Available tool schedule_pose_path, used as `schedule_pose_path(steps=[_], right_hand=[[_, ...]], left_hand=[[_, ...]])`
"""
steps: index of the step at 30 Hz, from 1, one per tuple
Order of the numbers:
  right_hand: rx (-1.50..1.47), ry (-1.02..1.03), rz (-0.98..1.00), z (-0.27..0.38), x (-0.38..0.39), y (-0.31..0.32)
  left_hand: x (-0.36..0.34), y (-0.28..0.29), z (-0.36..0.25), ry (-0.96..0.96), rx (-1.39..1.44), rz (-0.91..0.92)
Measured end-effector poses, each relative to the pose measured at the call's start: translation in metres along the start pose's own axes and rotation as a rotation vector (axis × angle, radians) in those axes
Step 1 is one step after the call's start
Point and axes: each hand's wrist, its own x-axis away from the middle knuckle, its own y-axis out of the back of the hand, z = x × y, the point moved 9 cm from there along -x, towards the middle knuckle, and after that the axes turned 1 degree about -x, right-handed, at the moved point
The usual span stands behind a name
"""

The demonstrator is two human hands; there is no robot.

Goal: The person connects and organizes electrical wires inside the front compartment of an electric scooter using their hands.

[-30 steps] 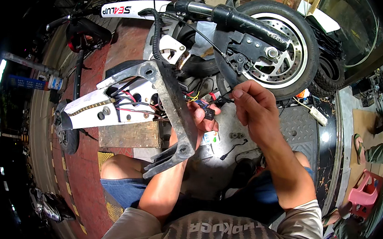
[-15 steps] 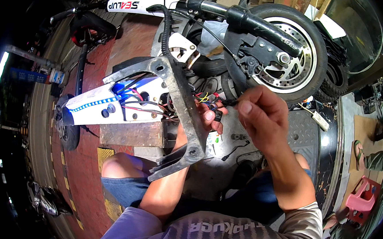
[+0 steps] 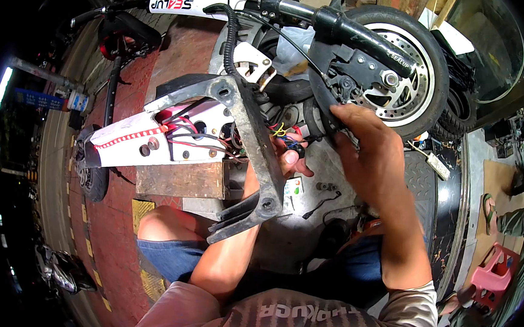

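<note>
My left hand [image 3: 291, 159] is closed round a bundle of thin coloured wires [image 3: 283, 134], just behind a scuffed dark metal bracket [image 3: 253, 135] that hides part of the hand and wrist. A black piece sits among the wires by my fingertips. My right hand [image 3: 375, 153] hangs to the right of the bundle, in front of the lower edge of the scooter wheel [image 3: 429, 72]. Its fingers are smeared by motion, so whether they hold anything cannot be made out. Red and black cables [image 3: 197, 138] run from the open white scooter deck [image 3: 175, 142] toward the bracket.
The scooter's white stem [image 3: 194, 4] lies across the top. A wooden block [image 3: 182, 180] sits under the deck. On the floor lie a short black cable [image 3: 321, 205] and a small white box [image 3: 293, 190]. At the right stands a pink stool [image 3: 494, 268] beside another person's leg [image 3: 521, 242].
My right hand has moved slightly up and right, away from the wires, and turned. My left hand stays at the bundle. The deck's light strip has gone from blue to red.
</note>
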Motion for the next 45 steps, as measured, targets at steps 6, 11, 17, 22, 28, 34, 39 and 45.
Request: schedule_pose_path(steps=[6,11,17,22,28,34,39,45], right_hand=[[-0.076,0.019,-0.003,0.019,-0.005,0.0],[-0.193,-0.052,0.186,0.016,-0.005,-0.025],[-0.417,-0.235,0.326,-0.005,-0.001,-0.076],[-0.622,-0.412,0.452,-0.023,0.005,-0.099],[-0.884,-0.415,0.461,-0.009,0.003,-0.096],[-0.324,0.188,0.391,0.051,-0.001,-0.058],[-0.485,-0.155,0.248,0.005,-0.008,-0.037],[-0.341,-0.141,0.356,0.005,0.001,-0.057]], left_hand=[[-0.001,0.005,0.0,-0.048,-0.025,-0.04],[0.001,-0.002,-0.003,-0.093,-0.074,-0.073],[-0.004,0.018,0.006,-0.115,-0.164,-0.089],[0.002,0.012,0.006,-0.122,-0.034,-0.119],[0.001,0.01,-0.001,-0.173,-0.127,-0.16],[0.002,0.017,-0.003,-0.197,-0.61,-0.175],[-0.005,0.003,0.006,-0.213,-0.313,-0.051],[-0.001,0.022,0.011,-0.202,-0.124,-0.227]])
